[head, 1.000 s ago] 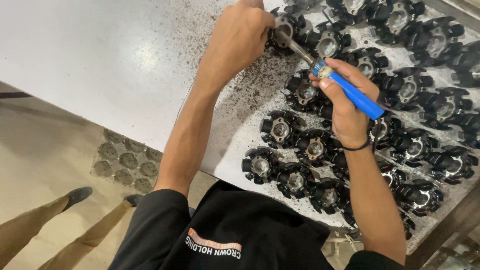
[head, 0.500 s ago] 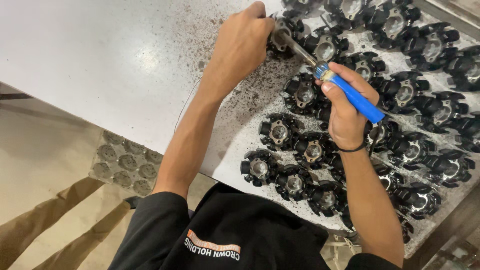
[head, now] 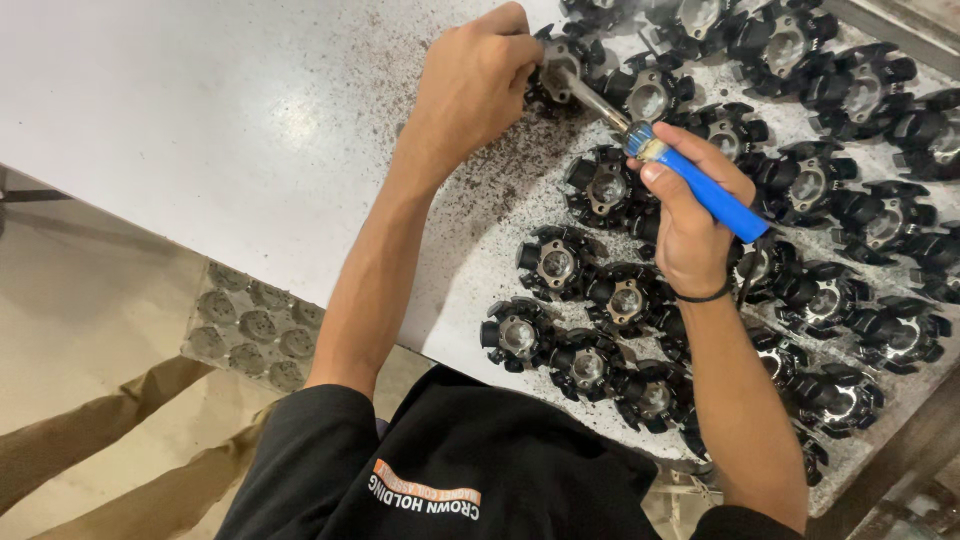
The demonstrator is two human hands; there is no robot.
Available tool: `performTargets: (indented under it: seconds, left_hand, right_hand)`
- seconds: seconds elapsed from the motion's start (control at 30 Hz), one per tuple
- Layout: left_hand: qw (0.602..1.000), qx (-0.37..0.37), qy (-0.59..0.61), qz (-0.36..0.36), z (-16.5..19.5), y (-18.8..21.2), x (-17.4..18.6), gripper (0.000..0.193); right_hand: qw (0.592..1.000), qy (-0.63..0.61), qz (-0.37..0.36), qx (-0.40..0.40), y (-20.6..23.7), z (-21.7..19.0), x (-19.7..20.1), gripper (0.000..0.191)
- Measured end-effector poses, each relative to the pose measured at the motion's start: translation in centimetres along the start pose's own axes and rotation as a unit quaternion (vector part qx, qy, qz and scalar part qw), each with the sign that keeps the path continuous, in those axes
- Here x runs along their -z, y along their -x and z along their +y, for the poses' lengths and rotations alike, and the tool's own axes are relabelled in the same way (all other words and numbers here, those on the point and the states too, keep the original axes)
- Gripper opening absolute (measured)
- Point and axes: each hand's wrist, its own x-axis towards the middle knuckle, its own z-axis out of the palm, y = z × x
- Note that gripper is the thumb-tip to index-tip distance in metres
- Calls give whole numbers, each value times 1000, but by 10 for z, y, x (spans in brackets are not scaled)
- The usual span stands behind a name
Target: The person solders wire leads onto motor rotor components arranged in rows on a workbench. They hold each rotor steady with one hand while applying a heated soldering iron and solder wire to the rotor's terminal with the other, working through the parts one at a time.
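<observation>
Gripping a blue-handled tool [head: 700, 190] right of centre, the right hand [head: 690, 225] has its fingers wrapped around the handle. Further up, the left hand [head: 475, 85] pinches a black round part [head: 553, 68] on the grey table [head: 200, 130], where the tool's metal tip meets it.

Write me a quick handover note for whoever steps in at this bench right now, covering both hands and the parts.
Left hand: gripping one black finned part at the far end of the white table.
Right hand: holding the blue-handled tool, metal tip in that part's centre.
Other finned parts: in rows to the right, near the table edge.
Dark debris: scattered under the hands.
Done or left: cannot tell which parts have been worked.
</observation>
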Motion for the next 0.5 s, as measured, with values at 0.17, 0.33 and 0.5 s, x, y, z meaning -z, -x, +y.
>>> performTargets:
  seconds: [0.17, 0.33, 0.5]
  left_hand:
    - [999, -6, -34, -21, -3, -1, -6, 13]
    - [999, 8, -33, -26, 10, -9, 6, 6]
    - [992, -65, -31, 103, 34, -28, 59, 8]
  right_hand:
    - [999, 40, -15, -14, 0, -1, -1, 33]
    - [999, 24, -22, 25, -4, -16, 4, 31]
    - [991, 2, -10, 132, -36, -39, 24, 28]
